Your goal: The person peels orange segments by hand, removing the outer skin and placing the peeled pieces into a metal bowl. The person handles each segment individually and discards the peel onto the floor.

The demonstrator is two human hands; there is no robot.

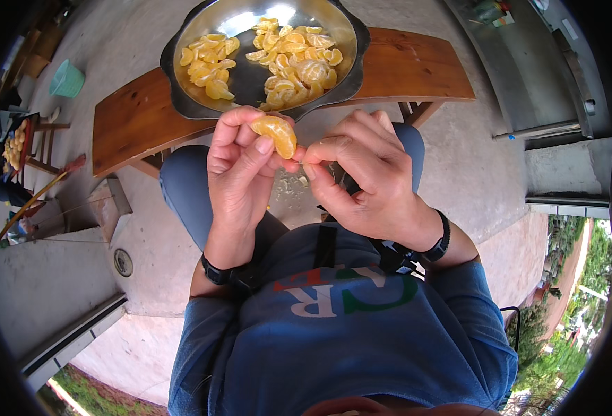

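Observation:
My left hand [241, 161] holds a mandarin segment [281, 136] between thumb and fingers, in front of the pan's near rim. Most of its orange skin shows, with pale pith along it. Close to the segment's lower end, my right hand [365, 161] has thumb and forefinger pinched together on a fine pale strand of pith [301, 163]. Beyond both hands, a wide metal pan [251, 65] stands on a wooden bench. Inside it lie a left pile of loose segments [209, 65] and a larger right pile [290, 52]. A peeled, rounded mandarin piece [312, 72] rests among the right pile.
The wooden bench [415, 65] spans the space before my knees. Pale scraps [290, 190] lie on the concrete floor between my legs. Farther left are a turquoise bucket [67, 79], a broom [38, 200] and a floor drain [123, 262]. A metal-topped counter [524, 67] runs along the right.

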